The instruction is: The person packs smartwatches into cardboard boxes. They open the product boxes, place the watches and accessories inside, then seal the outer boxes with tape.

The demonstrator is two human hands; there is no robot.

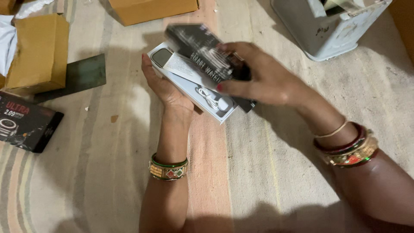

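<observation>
While the left hand (pixel 166 88) cups the open white box (pixel 196 86) from beneath, palm up above the striped mat (pixel 258 172), the right hand (pixel 263 80) grips the black lid (pixel 205 49) over it. Motion blurs the lid, which hides part of the box's tray.

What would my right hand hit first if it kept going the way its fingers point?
Probably the left hand. The right hand, holding the black lid, points left across the open white tray; beyond them lies a dark flat board. Depth is unclear.
</observation>
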